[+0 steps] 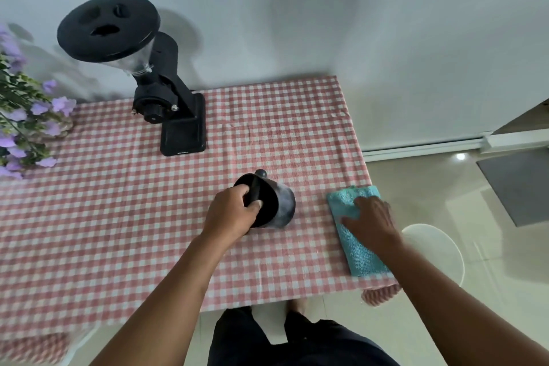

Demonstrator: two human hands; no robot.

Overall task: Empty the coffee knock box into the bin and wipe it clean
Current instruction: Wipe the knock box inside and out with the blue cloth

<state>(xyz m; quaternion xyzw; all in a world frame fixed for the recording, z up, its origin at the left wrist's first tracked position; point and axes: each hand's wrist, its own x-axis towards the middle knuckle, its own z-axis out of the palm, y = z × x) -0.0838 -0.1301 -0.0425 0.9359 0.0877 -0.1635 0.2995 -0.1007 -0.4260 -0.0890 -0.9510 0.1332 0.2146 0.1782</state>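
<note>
The black round knock box (282, 202) lies tipped on the checked tablecloth, its mouth turned toward me. My left hand (231, 211) grips the bar across its mouth, fingers curled over the rim. To the right a folded teal cloth (356, 249) lies near the table's right edge. My right hand (371, 220) rests flat on top of that cloth with fingers spread. The inside of the box looks dark; I cannot tell whether grounds are in it.
A black coffee grinder (178, 116) with a wide hopper lid stands at the back of the table (118, 202). Purple flowers (26, 116) crowd the left edge. A white round bin (439, 249) stands on the tiled floor just right of the table.
</note>
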